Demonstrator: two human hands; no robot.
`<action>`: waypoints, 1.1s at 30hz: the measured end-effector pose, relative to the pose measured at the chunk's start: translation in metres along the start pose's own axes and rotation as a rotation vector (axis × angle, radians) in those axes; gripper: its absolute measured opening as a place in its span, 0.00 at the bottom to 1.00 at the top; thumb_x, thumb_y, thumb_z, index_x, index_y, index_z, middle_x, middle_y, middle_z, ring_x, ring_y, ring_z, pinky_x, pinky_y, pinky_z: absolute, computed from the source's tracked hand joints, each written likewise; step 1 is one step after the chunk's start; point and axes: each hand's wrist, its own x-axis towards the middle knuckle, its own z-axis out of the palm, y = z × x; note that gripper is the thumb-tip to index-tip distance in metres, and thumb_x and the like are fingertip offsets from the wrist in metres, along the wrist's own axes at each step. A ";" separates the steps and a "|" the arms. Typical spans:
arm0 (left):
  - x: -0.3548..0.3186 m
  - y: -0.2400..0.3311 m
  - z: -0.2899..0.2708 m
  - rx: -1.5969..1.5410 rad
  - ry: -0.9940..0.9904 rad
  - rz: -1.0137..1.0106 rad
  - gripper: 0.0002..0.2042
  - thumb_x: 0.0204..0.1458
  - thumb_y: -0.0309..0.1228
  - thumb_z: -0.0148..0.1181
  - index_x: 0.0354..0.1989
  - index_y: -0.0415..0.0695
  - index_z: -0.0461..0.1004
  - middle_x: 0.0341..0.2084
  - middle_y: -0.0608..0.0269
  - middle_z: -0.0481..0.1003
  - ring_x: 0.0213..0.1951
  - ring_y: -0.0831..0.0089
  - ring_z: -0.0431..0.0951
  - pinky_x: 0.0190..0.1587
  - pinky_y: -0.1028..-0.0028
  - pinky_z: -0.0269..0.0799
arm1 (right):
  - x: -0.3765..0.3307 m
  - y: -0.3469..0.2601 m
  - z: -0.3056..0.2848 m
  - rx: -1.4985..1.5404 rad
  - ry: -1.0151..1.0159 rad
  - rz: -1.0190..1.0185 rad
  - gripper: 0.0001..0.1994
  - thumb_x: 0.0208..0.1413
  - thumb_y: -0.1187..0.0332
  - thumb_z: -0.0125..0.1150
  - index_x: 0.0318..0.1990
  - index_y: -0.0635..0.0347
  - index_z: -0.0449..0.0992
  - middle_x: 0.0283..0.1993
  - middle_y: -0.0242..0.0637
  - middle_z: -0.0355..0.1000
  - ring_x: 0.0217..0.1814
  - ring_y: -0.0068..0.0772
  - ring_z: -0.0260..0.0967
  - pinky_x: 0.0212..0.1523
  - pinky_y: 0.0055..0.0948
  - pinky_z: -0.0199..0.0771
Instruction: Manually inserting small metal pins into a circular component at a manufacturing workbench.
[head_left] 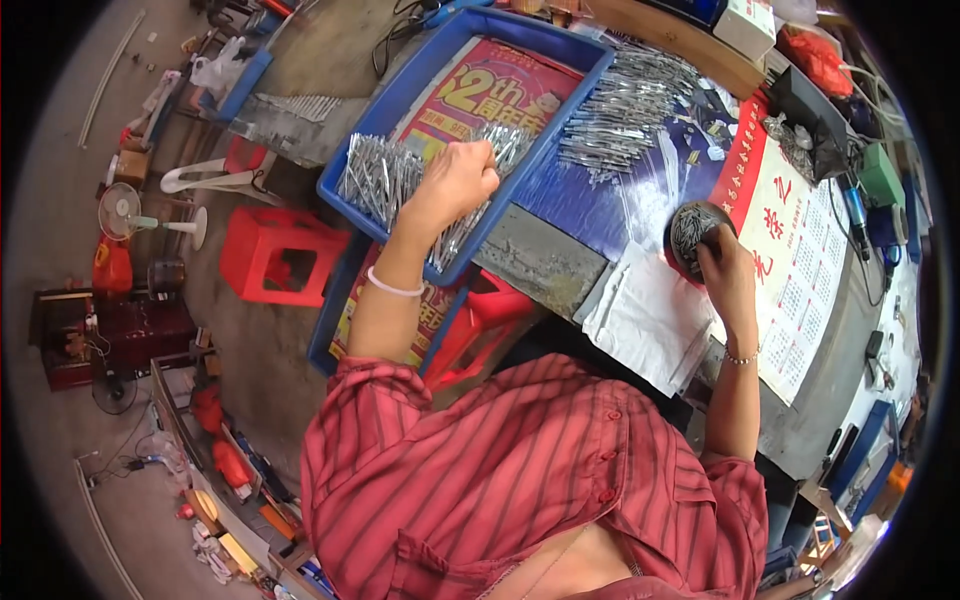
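Upper centre, blue tray (545,30): metal pieces (375,180) jumbled under and around my left hand (455,188), long axes mostly up-down. Hand's curled; can't tell what it pinches. Right of centre, my right hand (729,272) dips bunched fingers into a cup (669,240) of grey bits (689,229), pinch hidden.

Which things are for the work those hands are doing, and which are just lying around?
Likely for the work: blue tray; thin metal pieces in it, by the left hand; dark bowl of small metal bits, by the right hand; metal heap beside the tray.

Seemingly just lying about: red stool; white fan; calendar sheet.
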 end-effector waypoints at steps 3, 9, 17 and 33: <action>0.002 0.000 -0.001 -0.129 0.063 0.021 0.08 0.44 0.28 0.55 0.30 0.36 0.73 0.23 0.46 0.75 0.29 0.54 0.77 0.34 0.63 0.71 | 0.002 0.000 0.001 0.019 -0.016 0.008 0.06 0.49 0.75 0.56 0.32 0.66 0.65 0.27 0.53 0.68 0.29 0.56 0.67 0.29 0.41 0.65; 0.025 0.001 -0.004 -0.182 -0.141 -0.012 0.09 0.42 0.28 0.56 0.31 0.36 0.73 0.26 0.49 0.77 0.32 0.57 0.78 0.37 0.65 0.72 | 0.005 0.002 0.007 0.019 -0.010 -0.061 0.06 0.50 0.76 0.56 0.33 0.67 0.66 0.27 0.53 0.68 0.27 0.52 0.67 0.28 0.37 0.65; 0.032 -0.001 -0.007 -0.134 -0.244 0.038 0.08 0.38 0.29 0.58 0.25 0.37 0.71 0.24 0.48 0.75 0.32 0.54 0.76 0.36 0.63 0.71 | 0.002 0.002 0.006 0.025 -0.010 -0.064 0.06 0.48 0.76 0.56 0.33 0.67 0.68 0.28 0.53 0.69 0.30 0.55 0.68 0.30 0.39 0.66; -0.001 0.028 -0.029 -0.814 0.474 0.109 0.09 0.54 0.21 0.49 0.42 0.37 0.70 0.30 0.64 0.74 0.30 0.81 0.73 0.35 0.79 0.70 | -0.005 -0.003 -0.002 0.037 -0.014 -0.039 0.07 0.47 0.75 0.55 0.30 0.67 0.63 0.28 0.55 0.68 0.33 0.60 0.66 0.32 0.46 0.64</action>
